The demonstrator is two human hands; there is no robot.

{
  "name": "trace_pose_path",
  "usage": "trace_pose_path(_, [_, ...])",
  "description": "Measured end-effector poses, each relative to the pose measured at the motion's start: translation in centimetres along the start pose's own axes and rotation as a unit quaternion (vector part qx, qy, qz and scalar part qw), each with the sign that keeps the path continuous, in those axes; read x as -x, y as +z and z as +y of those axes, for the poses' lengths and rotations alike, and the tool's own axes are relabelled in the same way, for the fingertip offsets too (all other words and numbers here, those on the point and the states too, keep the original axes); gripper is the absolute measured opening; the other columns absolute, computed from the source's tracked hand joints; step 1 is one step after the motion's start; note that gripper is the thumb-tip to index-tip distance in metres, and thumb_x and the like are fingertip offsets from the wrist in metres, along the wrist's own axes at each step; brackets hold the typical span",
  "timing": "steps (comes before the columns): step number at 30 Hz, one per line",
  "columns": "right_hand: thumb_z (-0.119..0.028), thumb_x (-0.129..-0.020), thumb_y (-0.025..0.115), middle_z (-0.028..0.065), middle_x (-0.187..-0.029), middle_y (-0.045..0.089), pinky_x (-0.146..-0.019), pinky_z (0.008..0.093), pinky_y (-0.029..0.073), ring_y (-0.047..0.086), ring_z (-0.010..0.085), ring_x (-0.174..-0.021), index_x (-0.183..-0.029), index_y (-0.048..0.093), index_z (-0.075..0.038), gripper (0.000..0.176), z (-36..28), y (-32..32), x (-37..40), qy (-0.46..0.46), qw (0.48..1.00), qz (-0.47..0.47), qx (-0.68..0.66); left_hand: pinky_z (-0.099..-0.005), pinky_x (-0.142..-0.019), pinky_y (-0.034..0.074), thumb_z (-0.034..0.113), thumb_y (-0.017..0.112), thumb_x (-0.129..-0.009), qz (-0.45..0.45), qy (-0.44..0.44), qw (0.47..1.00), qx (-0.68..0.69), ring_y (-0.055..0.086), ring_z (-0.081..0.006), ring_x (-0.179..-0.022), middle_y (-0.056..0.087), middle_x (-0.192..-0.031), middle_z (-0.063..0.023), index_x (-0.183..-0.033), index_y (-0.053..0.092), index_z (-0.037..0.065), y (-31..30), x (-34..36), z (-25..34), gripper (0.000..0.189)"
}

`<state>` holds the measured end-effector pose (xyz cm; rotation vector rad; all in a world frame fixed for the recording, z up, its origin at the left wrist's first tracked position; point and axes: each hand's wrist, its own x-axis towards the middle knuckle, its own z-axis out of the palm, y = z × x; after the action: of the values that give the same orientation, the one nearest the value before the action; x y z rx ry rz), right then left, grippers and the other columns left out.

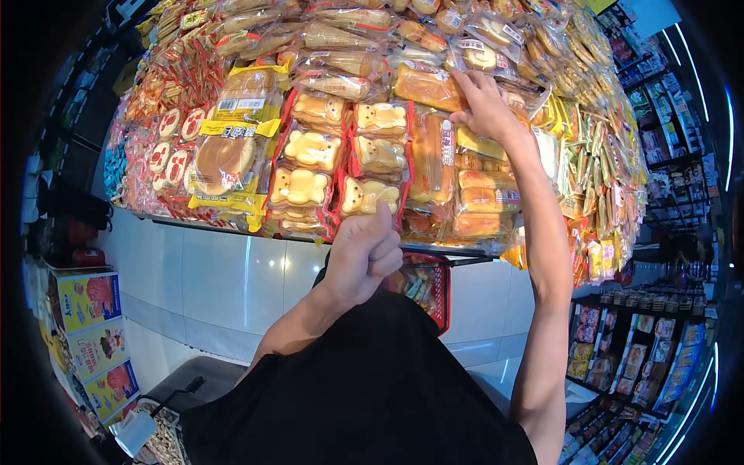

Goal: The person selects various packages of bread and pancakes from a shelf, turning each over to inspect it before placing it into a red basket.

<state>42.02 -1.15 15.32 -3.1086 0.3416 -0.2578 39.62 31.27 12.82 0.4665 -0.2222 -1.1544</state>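
Note:
My right hand (488, 107) reaches to the back right of the display, its thumb and fingers around the right end of a clear-wrapped bread loaf (428, 87). The loaf lies on the other packs. My left hand (363, 254) is above the front edge, fingers curled in with one digit pointing up and nothing visible in it. Just beyond it sits a bear-shaped cake pack (367, 195) with red edging. Another long wrapped bread (431, 159) lies upright between the bear cakes and the rolls (484, 190).
Round cakes in yellow-edged wrappers (225, 160) lie left of the bear cakes. Wrapped cone-like snacks (341, 62) are piled behind. A red basket (442, 298) with packs is below the display edge. Stocked shelves (639, 353) stand at right, printed boxes (97, 341) at left.

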Motion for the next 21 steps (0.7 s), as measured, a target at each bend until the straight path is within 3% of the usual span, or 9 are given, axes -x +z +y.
trace_pose_path(7, [-0.036,-0.072,0.078,0.0206,-0.12,0.052,-0.098,0.0445,0.038,0.049,0.0354,-0.115,-0.126,0.048,-0.006,0.069,0.7,-4.3,0.4,-0.045,0.999,-0.014,0.006,-0.0239,-0.041,0.016,0.035,0.04,-0.103,0.017,-0.03,0.999,0.028,0.016,-0.0053,-0.042,0.02,-0.051,0.0073,-0.06,0.031,0.016,0.4,-0.4,-0.1,0.048])
trace_pose_path(11, [-0.035,-0.072,0.077,0.0164,-0.106,0.056,-0.079,0.0361,0.046,0.057,0.0277,-0.092,-0.106,0.051,-0.003,0.054,1.1,-5.5,3.6,-0.017,0.996,0.027,-0.08,-0.0236,-0.041,0.015,0.033,0.04,-0.103,0.002,-0.037,0.999,-0.003,0.015,-0.0053,-0.043,0.02,-0.054,0.0065,-0.064,0.031,0.015,-0.3,-0.7,-0.8,0.045])
trace_pose_path(12, [-0.034,-0.071,0.077,0.0152,-0.101,0.057,-0.081,0.0376,0.046,0.057,0.0273,-0.09,-0.103,0.052,-0.002,0.052,0.8,-6.0,4.8,0.02,0.985,0.008,-0.17,-0.0236,-0.041,0.015,0.033,0.04,-0.103,0.0,-0.042,0.999,-0.005,0.015,-0.0053,-0.043,0.02,-0.054,0.0065,-0.064,0.031,0.015,-0.5,-1.0,-0.9,0.045])
trace_pose_path(14, [-0.03,-0.069,0.079,0.0103,-0.091,0.059,-0.082,0.0357,0.046,0.055,0.021,-0.084,-0.096,0.051,-0.003,0.048,-0.2,-7.1,7.8,0.054,0.961,0.012,-0.272,-0.0213,-0.046,0.027,0.033,0.043,-0.102,-0.025,-0.06,0.994,-0.085,0.033,-0.0051,-0.05,0.039,-0.063,0.0032,-0.08,0.047,0.011,-0.6,-1.6,-1.2,0.031])
trace_pose_path(15, [-0.025,-0.069,0.08,0.0106,-0.095,0.06,-0.084,0.0345,0.046,0.056,0.0199,-0.088,-0.095,0.051,-0.003,0.044,-0.1,-6.6,9.3,0.067,0.938,-0.001,-0.339,-0.0213,-0.046,0.027,0.033,0.043,-0.102,-0.029,-0.064,0.994,-0.087,0.033,-0.0051,-0.05,0.039,-0.063,0.0032,-0.08,0.047,0.011,-0.2,-1.8,-1.4,0.031])
trace_pose_path(17, [-0.019,-0.069,0.08,0.0102,-0.098,0.06,-0.084,0.0329,0.045,0.057,0.0189,-0.092,-0.095,0.052,-0.004,0.04,-2.2,-6.4,13.0,0.033,0.914,0.094,-0.393,-0.0233,-0.066,0.043,0.037,0.046,-0.1,0.001,-0.05,0.974,-0.22,0.058,-0.0122,-0.08,0.058,-0.096,-0.0071,-0.116,0.048,0.006,1.0,-2.2,-2.0,0.035])
trace_pose_path(18, [-0.017,-0.068,0.079,0.0107,-0.099,0.061,-0.084,0.0334,0.045,0.057,0.021,-0.093,-0.094,0.053,-0.004,0.039,-4.1,-7.0,14.8,0.048,0.911,0.117,-0.392,-0.0233,-0.066,0.043,0.037,0.046,-0.1,-0.004,-0.055,0.973,-0.222,0.058,-0.0122,-0.08,0.058,-0.096,-0.0071,-0.116,0.048,0.006,1.3,-2.4,-2.3,0.035])
trace_pose_path(20, [-0.015,-0.065,0.08,0.012,-0.105,0.06,-0.086,0.0359,0.044,0.057,0.0255,-0.097,-0.093,0.055,-0.005,0.039,-7.3,-7.2,18.2,0.061,0.922,0.153,-0.351,-0.0358,-0.092,0.045,0.043,0.046,-0.099,-0.061,-0.005,0.968,-0.245,0.055,-0.024,-0.115,0.051,-0.129,-0.015,-0.138,0.033,0.006,2.0,-2.8,-3.1,0.055])
trace_pose_path(21, [-0.014,-0.063,0.082,0.0128,-0.109,0.06,-0.087,0.0381,0.043,0.057,0.028,-0.101,-0.093,0.056,-0.006,0.04,-8.4,-6.8,19.9,0.061,0.934,0.166,-0.31,-0.0358,-0.092,0.045,0.043,0.046,-0.099,-0.067,-0.016,0.967,-0.247,0.055,-0.024,-0.115,0.051,-0.129,-0.015,-0.138,0.033,0.006,2.3,-2.8,-3.7,0.055])
